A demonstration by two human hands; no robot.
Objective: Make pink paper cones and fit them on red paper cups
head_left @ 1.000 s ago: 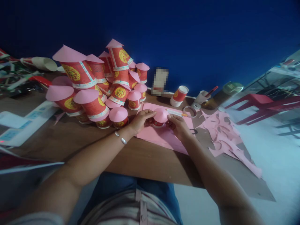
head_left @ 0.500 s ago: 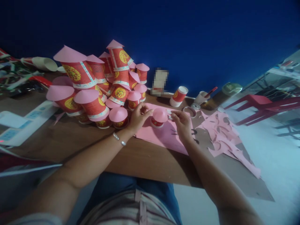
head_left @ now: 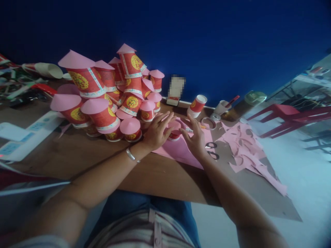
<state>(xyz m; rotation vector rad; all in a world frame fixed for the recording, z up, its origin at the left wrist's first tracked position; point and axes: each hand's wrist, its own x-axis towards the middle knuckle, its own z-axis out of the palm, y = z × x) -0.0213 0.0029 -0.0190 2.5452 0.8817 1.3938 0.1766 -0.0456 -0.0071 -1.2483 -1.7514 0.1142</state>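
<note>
A small red paper cup [head_left: 174, 137] with a pink paper cone [head_left: 176, 126] on top stands upright on pink paper sheets [head_left: 178, 151]. My left hand [head_left: 157, 132] is at its left side, fingers stretched out and thumb near the cone. On the other side my right hand [head_left: 196, 137] is also spread, its thumb pointing at the cone. Both hands hide part of the cone, and I cannot tell whether the fingertips touch it. Scissors with dark handles [head_left: 212, 150] lie beside my right wrist.
Several red cups with pink cone roofs [head_left: 98, 110] are piled at the left. Behind the sheets are a plain-topped cup [head_left: 198, 105], a tape roll [head_left: 209, 123] and a bottle [head_left: 249, 103]. Pink scraps [head_left: 243, 148] lie right; a power strip [head_left: 28, 137] is far left.
Both hands have opened from a pinch to spread fingers around the cup. My right hand has let go of a small pale piece. The scissors' handles are now more exposed.
</note>
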